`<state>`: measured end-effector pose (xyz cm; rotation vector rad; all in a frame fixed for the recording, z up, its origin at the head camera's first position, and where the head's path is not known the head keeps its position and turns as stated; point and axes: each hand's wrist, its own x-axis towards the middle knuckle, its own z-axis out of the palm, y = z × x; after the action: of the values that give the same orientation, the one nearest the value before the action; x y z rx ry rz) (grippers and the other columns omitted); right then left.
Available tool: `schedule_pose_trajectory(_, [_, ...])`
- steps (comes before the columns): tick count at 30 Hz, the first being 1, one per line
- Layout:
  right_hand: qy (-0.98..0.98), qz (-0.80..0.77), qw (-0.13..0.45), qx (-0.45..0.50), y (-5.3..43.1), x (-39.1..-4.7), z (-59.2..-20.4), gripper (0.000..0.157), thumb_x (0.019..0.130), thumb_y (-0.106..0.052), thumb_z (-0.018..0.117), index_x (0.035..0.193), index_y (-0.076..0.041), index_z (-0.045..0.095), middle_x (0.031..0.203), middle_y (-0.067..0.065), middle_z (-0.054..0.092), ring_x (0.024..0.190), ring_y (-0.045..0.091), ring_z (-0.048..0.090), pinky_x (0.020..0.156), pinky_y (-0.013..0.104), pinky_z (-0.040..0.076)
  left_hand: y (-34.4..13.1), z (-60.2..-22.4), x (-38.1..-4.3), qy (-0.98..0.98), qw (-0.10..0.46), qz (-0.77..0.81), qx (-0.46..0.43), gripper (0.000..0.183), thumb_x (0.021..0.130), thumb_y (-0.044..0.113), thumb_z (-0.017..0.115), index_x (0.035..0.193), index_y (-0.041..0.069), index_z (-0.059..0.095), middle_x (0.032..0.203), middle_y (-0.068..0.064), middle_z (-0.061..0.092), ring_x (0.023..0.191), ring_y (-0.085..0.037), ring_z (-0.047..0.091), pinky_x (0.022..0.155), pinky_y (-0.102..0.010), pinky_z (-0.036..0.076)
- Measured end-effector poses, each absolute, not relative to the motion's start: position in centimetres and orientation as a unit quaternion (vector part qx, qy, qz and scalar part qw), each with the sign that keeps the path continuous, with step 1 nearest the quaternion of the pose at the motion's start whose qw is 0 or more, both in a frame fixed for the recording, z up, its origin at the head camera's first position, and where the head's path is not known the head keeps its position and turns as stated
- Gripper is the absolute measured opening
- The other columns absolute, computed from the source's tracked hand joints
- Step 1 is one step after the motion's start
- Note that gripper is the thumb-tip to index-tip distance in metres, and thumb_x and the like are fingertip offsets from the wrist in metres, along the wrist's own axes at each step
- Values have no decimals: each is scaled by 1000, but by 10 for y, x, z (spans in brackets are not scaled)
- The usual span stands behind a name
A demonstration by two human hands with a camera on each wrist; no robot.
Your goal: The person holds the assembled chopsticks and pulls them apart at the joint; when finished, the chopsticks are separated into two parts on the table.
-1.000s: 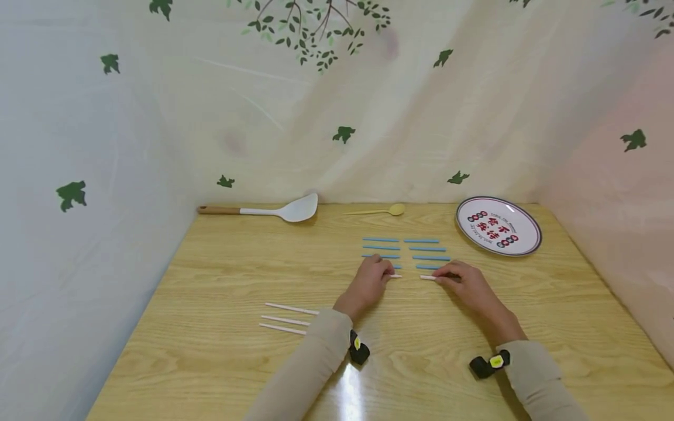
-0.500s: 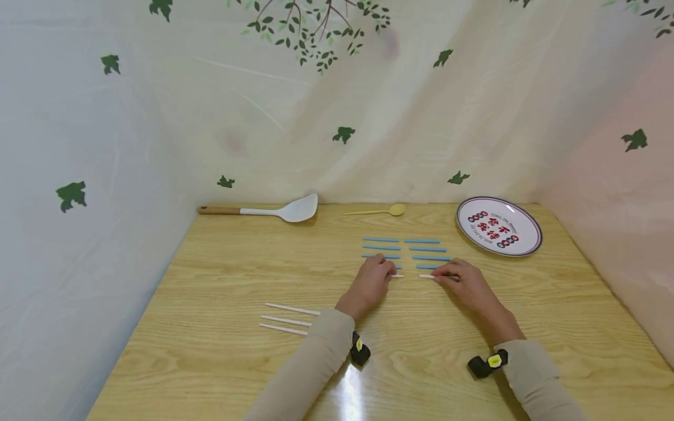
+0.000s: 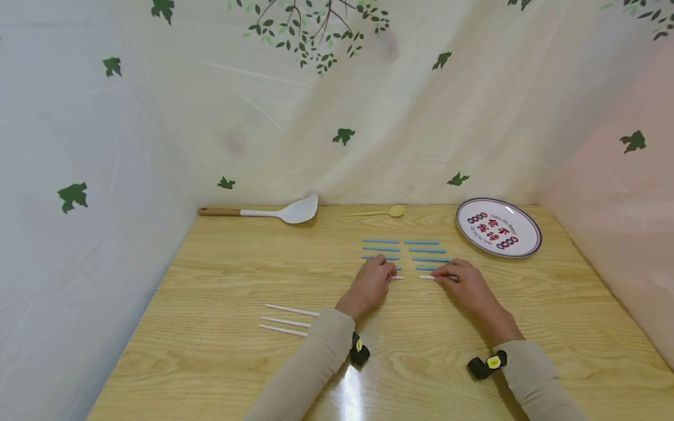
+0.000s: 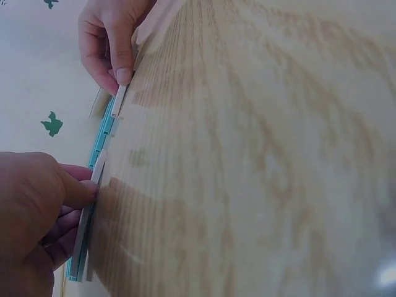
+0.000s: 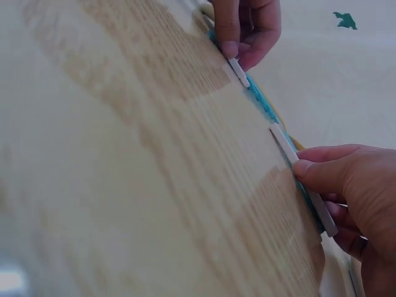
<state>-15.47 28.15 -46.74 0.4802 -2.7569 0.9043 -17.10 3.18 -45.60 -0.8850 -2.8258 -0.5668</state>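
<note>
My left hand pinches a thin white stick between thumb and fingers, low over the wooden table. Opposite it, my right hand pinches a second white stick the same way. The two sticks lie nearly in line, their inner ends a short gap apart. Just beyond the hands are two columns of blue sticks; the left column has a blue stick at its far end, the right one another blue stick. Both hands partly cover the nearest blue sticks.
Several white sticks lie at the left, their right ends hidden by my left sleeve. Along the back edge are a white spatula with a wooden handle and a yellow spoon. A printed plate sits back right.
Both white sticks have shifted very slightly toward each other since a second ago. Each hand keeps its pinch, and everything else stays in place.
</note>
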Motion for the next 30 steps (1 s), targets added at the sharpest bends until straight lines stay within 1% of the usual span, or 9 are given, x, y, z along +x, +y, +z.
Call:
schedule_pose_trajectory(7, [-939,290,98,160,281,-155,-468,11,86,-9,70,94,-13,75,92,3,65,89,21,56,79,41,48,28,-452,-169,-935,63,-178,-302,12,95,12,58,101,16,68,95,1,57,83,-14,49,76,-24,44])
schedule_pose_trajectory(12, [-939,291,99,158,279,-153,-462,10,87,-10,69,96,-10,74,94,5,65,92,24,55,83,44,44,11,-439,-168,-924,66,-209,-312,12,94,15,60,104,15,68,96,0,57,88,-17,51,82,-28,44])
schedule_pose_trajectory(15, [-936,290,115,162,275,-153,-455,10,87,-8,68,96,-8,73,94,6,65,92,24,56,82,43,45,-7,-429,-169,-918,59,-235,-313,12,95,15,60,104,12,67,97,-2,56,90,-19,52,84,-31,45])
schedule_pose_trajectory(19, [-930,296,129,177,266,-153,-443,10,88,-7,67,96,-7,73,95,5,65,90,22,58,75,38,48,-37,-418,-171,-916,40,-264,-298,12,94,16,60,102,10,67,96,-4,55,93,-20,53,85,-33,46])
schedule_pose_trajectory(23, [-924,318,105,187,252,-152,-434,12,90,-10,65,100,-7,72,99,5,65,94,22,57,74,36,49,-71,-412,-171,-918,26,-284,-274,10,93,16,62,98,9,68,92,-4,56,92,-20,55,85,-34,48])
schedule_pose_trajectory(27, [-918,331,81,203,233,-152,-431,13,91,-9,65,102,-7,71,101,4,64,97,22,56,77,39,49,-103,-410,-169,-925,14,-291,-245,9,93,15,63,97,8,68,91,-3,58,89,-18,58,84,-33,50])
schedule_pose_trajectory(30, [-913,335,78,219,216,-151,-431,13,90,-10,65,101,-8,71,101,4,64,96,23,57,78,41,50,-124,-412,-166,-927,11,-291,-235,8,92,13,63,95,7,68,90,-3,60,88,-18,60,83,-34,51])
